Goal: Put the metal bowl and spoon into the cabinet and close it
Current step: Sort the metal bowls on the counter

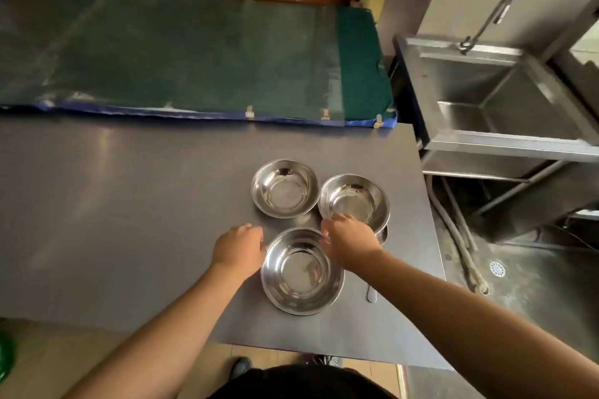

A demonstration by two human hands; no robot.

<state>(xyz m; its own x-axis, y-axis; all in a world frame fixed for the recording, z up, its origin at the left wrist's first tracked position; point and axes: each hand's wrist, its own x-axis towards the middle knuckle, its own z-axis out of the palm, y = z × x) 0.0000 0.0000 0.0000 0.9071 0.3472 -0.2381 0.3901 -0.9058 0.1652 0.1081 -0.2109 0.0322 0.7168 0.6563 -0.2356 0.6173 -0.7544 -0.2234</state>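
Three shiny metal bowls stand close together on the grey steel table (pixel 129 204). The nearest bowl (pixel 302 270) sits between my hands. My left hand (pixel 240 248) rests at its left rim with fingers curled, and my right hand (pixel 348 241) reaches across its upper right rim, fingers apart. A second bowl (pixel 284 187) is farther back on the left, a third bowl (pixel 354 201) on the right. A spoon lies under my right forearm: its bowl end (pixel 383 234) peeks out by the third bowl, its handle end (pixel 371 294) shows lower down. No cabinet is in view.
A steel sink (pixel 505 100) with a curved tap (pixel 486 23) stands to the right, beyond the table's right edge. A green cloth under clear plastic (pixel 194 52) covers a surface behind the table. A floor drain (pixel 497 269) lies at the lower right.
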